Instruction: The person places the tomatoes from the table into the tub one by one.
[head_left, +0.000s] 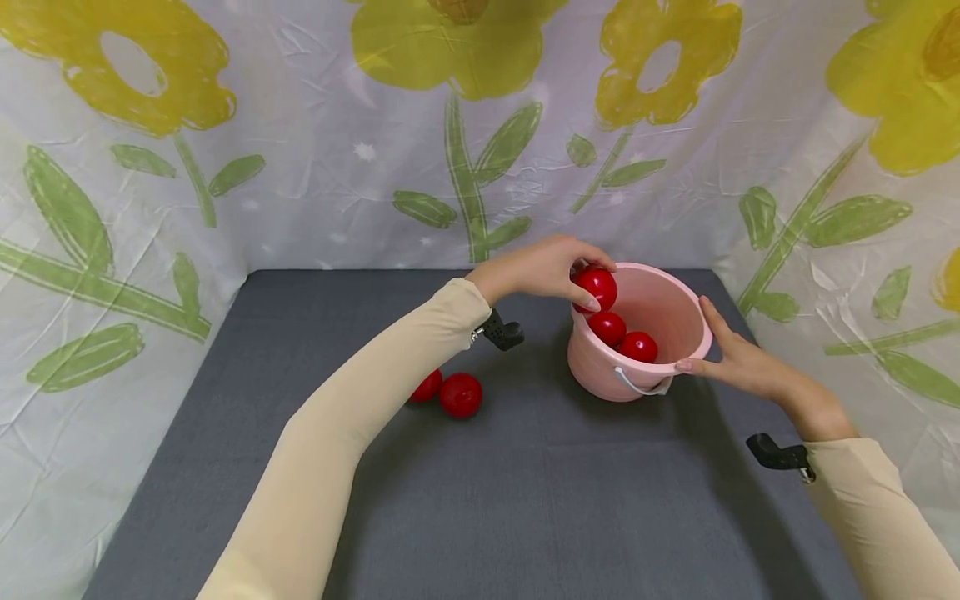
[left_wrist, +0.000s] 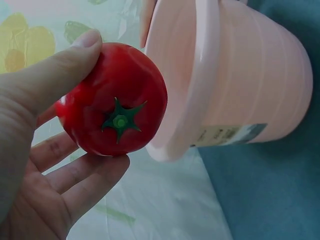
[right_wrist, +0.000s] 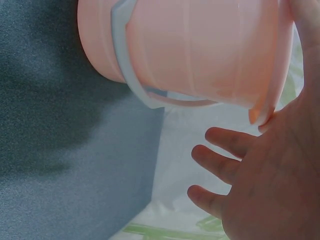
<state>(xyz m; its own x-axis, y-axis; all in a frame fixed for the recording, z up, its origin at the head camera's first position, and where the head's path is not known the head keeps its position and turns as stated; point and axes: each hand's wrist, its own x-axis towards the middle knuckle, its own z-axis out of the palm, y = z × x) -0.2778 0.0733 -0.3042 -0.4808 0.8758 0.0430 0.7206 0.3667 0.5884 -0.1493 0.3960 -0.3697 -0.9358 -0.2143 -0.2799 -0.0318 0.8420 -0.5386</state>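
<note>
My left hand (head_left: pixel 551 265) holds a shiny red tomato (left_wrist: pixel 117 100) between thumb and fingers, at the left rim of a pink bucket (head_left: pixel 603 373). A green star-shaped calyx shows on it in the left wrist view. Inside the bucket lie two more tomatoes, one on the left (head_left: pixel 607 328) and one nearer the front (head_left: pixel 639 347). My right hand (head_left: pixel 750 363) rests on the bucket's right rim, thumb and index finger spread along it. Its other fingers stay straight and off the bucket in the right wrist view.
Two tomatoes sit on the dark grey tabletop (head_left: pixel 555 517) left of the bucket; one (head_left: pixel 461 395) is in full view, the other (head_left: pixel 426 387) partly behind my left sleeve. The bucket's white handle (head_left: pixel 637 385) hangs at its front. A flower-printed sheet (head_left: pixel 315 167) borders the table.
</note>
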